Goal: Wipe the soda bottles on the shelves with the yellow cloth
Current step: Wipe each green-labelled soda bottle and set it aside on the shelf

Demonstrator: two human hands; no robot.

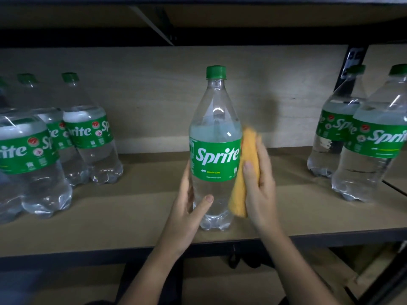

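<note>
Yellow cloth [244, 172] is gripped in the right hand [259, 183], pressed on the middle Sprite bottle [214, 150] at its 3 o'clock side – left hand [189, 208] wraps its base – so other bottles probably remain.

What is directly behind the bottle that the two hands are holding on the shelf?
Behind the middle bottle only the plain back panel shows, with a shadow; no bottle stands there. The panel strip right behind the green label is hidden.
</note>
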